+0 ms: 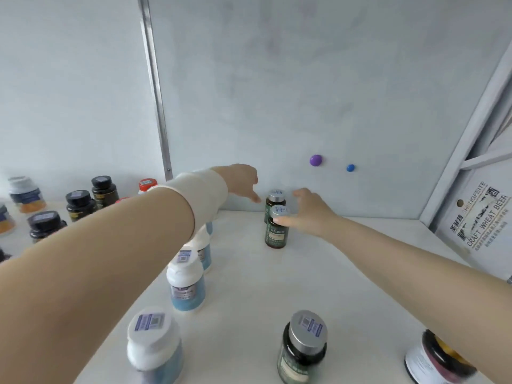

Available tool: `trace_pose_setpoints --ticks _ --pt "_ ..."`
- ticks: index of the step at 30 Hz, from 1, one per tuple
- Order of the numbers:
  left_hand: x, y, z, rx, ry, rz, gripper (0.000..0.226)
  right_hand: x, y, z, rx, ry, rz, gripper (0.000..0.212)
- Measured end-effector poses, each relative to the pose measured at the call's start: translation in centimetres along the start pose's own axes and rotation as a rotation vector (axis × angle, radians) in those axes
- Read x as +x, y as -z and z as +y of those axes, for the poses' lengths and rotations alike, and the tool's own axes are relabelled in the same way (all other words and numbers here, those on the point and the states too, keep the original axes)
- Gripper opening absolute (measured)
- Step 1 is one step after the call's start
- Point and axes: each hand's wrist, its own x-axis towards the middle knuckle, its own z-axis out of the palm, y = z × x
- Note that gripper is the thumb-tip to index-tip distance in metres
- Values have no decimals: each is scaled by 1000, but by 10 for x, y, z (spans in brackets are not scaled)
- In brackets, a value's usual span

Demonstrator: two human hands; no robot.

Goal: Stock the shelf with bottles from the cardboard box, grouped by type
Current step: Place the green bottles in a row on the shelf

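1. The left hand [238, 181], wrapped at the wrist, is held above the shelf [346, 273] toward 12 o'clock. Its fingers are relaxed and point down, and nothing is grasped.
2. The right hand [307, 209] is reached in from 4 o'clock. Its fingers are loosely spread, and the thumb seems to touch the silver cap of a green bottle [277, 231], though the contact is blurred.
3. That bottle is stood upright, with a second green bottle [275, 199] just behind it at the back wall.
4. A third green bottle [303, 347] is seen at 6 o'clock, well apart from the pair.
5. A row of white bottles [185, 278] is lined up from 7 o'clock toward the centre.
6. A group of black bottles [79, 203] is seen at 9 o'clock.
7. The box [476, 217] is seen at 3 o'clock, beside the shelf.
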Motion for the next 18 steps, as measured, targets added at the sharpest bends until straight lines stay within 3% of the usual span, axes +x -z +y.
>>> trace_pose_setpoints --ticks 6,10,18 --pt "-131 23 -29 461 61 231 48 -69 -14 -54 -377 215 54 64" --pt "-214 27 -59 665 114 270 37 -115 -42 -112 -411 387 72 49" --pt "-387 23 -182 731 397 204 34 -194 -154 -263 -453 716 -3 48"
